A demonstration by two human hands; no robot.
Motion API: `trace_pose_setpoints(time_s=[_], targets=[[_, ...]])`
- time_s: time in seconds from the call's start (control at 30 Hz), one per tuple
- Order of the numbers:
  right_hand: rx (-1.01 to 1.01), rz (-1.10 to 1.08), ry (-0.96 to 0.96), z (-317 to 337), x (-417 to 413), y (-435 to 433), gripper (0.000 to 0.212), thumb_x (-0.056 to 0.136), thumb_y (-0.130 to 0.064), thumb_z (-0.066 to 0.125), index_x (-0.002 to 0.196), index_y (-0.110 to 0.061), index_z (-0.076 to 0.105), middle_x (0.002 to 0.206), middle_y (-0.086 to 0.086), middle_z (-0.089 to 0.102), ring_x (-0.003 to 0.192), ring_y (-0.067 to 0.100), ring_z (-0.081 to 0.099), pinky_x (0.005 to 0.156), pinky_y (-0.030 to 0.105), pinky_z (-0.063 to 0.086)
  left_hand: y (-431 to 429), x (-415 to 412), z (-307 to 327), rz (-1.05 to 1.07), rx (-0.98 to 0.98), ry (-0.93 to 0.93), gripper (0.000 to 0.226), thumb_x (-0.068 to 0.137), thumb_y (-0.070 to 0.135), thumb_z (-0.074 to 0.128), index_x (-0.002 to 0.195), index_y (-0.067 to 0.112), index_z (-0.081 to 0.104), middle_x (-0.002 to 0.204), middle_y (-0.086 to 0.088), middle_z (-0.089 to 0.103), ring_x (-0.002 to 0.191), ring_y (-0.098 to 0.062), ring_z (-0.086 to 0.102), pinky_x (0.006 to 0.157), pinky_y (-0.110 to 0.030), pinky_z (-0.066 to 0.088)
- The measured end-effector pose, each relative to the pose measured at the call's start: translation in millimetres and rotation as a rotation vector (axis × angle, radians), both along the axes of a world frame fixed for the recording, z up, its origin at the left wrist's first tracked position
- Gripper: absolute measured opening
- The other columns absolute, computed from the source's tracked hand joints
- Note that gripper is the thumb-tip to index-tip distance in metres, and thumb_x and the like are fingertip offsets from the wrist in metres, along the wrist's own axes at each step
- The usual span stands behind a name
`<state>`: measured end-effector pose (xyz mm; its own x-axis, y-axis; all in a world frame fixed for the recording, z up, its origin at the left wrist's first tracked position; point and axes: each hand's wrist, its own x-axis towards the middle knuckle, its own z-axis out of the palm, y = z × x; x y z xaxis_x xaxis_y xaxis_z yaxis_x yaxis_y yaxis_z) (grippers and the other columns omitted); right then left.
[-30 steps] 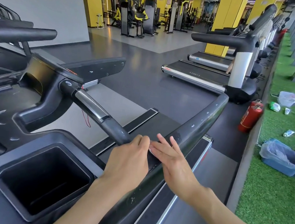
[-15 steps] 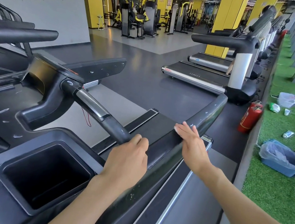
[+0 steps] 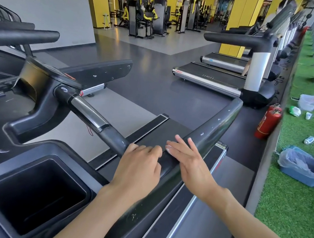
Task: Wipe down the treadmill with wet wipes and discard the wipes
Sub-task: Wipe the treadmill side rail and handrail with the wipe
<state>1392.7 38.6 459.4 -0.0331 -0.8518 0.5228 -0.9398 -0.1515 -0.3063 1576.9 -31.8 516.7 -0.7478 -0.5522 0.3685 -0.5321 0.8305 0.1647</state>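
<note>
Glossy black plastic side rail (image 3: 216,126), brushed metal handlebar sleeve (image 3: 88,111)

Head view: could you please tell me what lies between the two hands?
Just a bare stretch of black handrail between left hand and right hand, in the head view.

Black treadmill handrail (image 3: 213,129), red fire extinguisher (image 3: 267,123), blue bin (image 3: 303,176).

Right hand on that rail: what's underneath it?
A sliver of white wipe peeks out beneath the right hand, against the black handrail. The hand covers the rest of it.
</note>
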Motion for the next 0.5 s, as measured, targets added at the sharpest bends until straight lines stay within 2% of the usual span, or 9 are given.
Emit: trace_pose_setpoints(time_s=[0.2, 0.27, 0.33, 0.37, 0.43, 0.5], targets=[[0.041, -0.021, -0.033, 0.0, -28.1, -8.7, 0.065, 0.08, 0.026, 0.03, 0.131, -0.001, 0.061, 0.138, 0.012, 0.058, 0.142, 0.034, 0.038, 0.121, 0.048, 0.013, 2.2, 4.0, 1.3, 0.0, 0.031, 0.005, 0.017, 0.087, 0.012, 0.045, 0.098, 0.02, 0.057, 0.082, 0.009, 0.065, 0.081, -0.017, 0.058, 0.088, -0.031, 0.037], [0.062, -0.131, -0.127, 1.8, -49.5, -14.4, 0.069, 0.078, 0.031, 0.026, 0.13, 0.001, 0.06, 0.138, 0.009, 0.058, 0.144, 0.034, 0.035, 0.122, 0.033, 0.006, 3.7, 5.4, 2.6, -0.002, 0.036, 0.008, 0.019, 0.089, 0.012, 0.045, 0.102, 0.02, 0.057, 0.085, 0.01, 0.065, 0.084, -0.016, 0.057, 0.091, -0.03, 0.036], [0.054, -0.232, -0.295, 11.1, -60.6, -13.8, 0.068, 0.084, 0.027, 0.023, 0.133, -0.003, 0.058, 0.141, 0.003, 0.055, 0.147, 0.023, 0.03, 0.117, 0.012, -0.001, 4.6, 5.7, 4.0, 0.009, 0.043, 0.008, 0.019, 0.091, 0.012, 0.045, 0.103, 0.02, 0.057, 0.086, 0.011, 0.064, 0.085, -0.015, 0.057, 0.092, -0.029, 0.035], [0.039, -0.251, -0.374, 16.3, -58.6, -12.1, 0.066, 0.087, 0.024, 0.023, 0.135, -0.006, 0.058, 0.143, -0.003, 0.052, 0.146, 0.014, 0.027, 0.113, 0.007, 0.001, 4.2, 4.5, 5.1, 0.014, 0.05, 0.0, 0.019, 0.091, 0.012, 0.045, 0.103, 0.021, 0.056, 0.085, 0.011, 0.064, 0.084, -0.015, 0.056, 0.092, -0.029, 0.036], [0.024, -0.166, -0.515, 24.3, -43.1, -9.0, 0.061, 0.092, 0.02, 0.026, 0.136, -0.007, 0.058, 0.136, -0.019, 0.05, 0.139, -0.008, 0.024, 0.11, 0.002, 0.004, 2.6, -2.0, 10.2, 0.027, 0.06, -0.028, 0.018, 0.093, 0.014, 0.043, 0.103, 0.021, 0.056, 0.087, 0.01, 0.064, 0.085, -0.017, 0.057, 0.092, -0.032, 0.038], [0.083, 0.002, -0.536, 24.0, -25.4, -7.6, 0.056, 0.093, 0.019, 0.029, 0.129, -0.006, 0.063, 0.128, -0.016, 0.06, 0.133, -0.022, 0.024, 0.116, 0.008, 0.004, -0.2, -14.0, 14.3, 0.028, 0.103, -0.024, 0.022, 0.094, 0.015, 0.041, 0.11, 0.021, 0.056, 0.099, 0.008, 0.064, 0.093, -0.018, 0.057, 0.09, -0.032, 0.039]])
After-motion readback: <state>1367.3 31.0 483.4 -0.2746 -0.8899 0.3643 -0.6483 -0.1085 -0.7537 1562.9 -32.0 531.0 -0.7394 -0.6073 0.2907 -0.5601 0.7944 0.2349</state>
